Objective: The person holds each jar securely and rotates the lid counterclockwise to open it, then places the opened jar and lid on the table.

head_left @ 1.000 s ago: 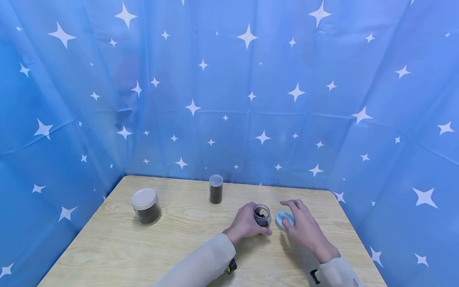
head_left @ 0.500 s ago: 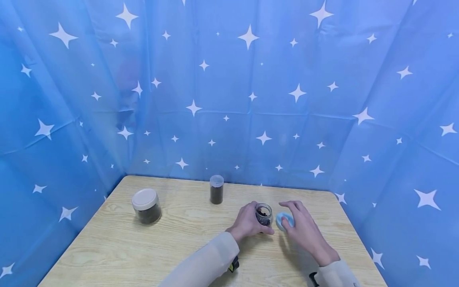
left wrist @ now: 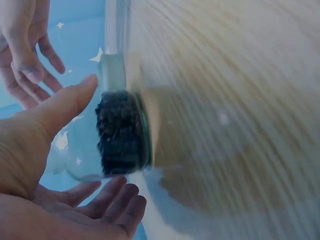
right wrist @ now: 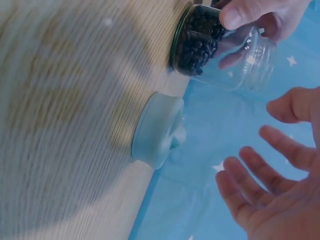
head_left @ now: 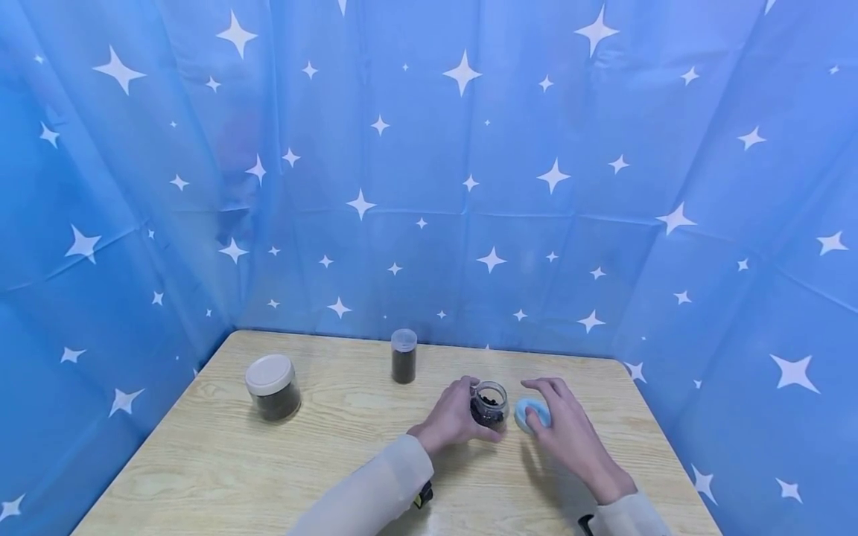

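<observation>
A clear glass jar (head_left: 492, 413), part filled with small black bean-like pieces (right wrist: 202, 42), stands upright and uncapped on the table. My left hand (head_left: 450, 420) is spread around its left side, thumb in front and fingers behind. In the left wrist view the fingers (left wrist: 117, 202) of that hand lie loose beside the glass. Just right of the jar, a pale blue lid (right wrist: 159, 130) with a raised grip on top rests on the table. Over the lid hovers my right hand (head_left: 570, 424), its fingers and thumb apart and holding nothing, as the right wrist view shows.
A wide jar with a white lid (head_left: 270, 374) and dark contents stands at the table's left. Near the back edge is a slim clear container (head_left: 404, 357) with dark contents. A blue star-patterned curtain (head_left: 429, 149) encloses the wooden table (head_left: 322, 461) behind and at the sides.
The left hand has loosened around the jar and drawn slightly left. The jar has shifted a little and now stands upright. The right hand and the lid have barely moved.
</observation>
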`<state>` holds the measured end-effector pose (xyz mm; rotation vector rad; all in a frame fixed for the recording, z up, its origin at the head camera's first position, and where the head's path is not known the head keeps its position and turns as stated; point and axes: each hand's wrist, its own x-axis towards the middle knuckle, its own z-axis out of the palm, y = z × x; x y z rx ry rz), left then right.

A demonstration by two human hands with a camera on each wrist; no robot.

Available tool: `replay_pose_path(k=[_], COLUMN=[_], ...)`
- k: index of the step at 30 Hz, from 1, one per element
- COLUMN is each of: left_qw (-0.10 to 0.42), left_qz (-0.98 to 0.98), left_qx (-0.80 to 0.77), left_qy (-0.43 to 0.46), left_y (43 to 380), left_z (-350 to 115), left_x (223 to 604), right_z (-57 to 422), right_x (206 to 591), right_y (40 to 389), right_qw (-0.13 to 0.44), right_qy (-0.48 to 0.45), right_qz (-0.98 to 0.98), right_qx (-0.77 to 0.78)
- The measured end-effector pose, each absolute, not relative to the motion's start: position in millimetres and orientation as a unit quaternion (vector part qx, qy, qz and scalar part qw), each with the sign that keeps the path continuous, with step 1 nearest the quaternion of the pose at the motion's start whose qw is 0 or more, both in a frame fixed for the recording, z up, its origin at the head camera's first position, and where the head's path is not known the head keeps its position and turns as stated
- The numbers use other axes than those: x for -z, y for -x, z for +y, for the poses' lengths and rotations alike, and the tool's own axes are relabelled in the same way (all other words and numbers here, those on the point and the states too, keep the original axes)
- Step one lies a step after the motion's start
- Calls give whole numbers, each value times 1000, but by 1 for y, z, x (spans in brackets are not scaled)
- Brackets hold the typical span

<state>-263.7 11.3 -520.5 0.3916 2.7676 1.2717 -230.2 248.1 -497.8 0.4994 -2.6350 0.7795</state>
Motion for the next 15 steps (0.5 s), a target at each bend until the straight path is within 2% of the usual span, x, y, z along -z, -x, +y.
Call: replay_pose_path(k=[4,8,15], left_qw=[46,35,-46], left_qz=[899,892,876], left_qx=[-421,-436,-469], left_qy=[-117,-112,-108], left_y=[260,260,266], left_z=[-2,-16,-44], left_x=[511,503,496], right_z=[247,245,242], right_x=[499,499,499], right_y=[228,227,224], right_qw=[188,204,220], right_qy=[-185,-193,-203], right_qz=[-924,-920,-913], right_qx=[-275,-274,-277])
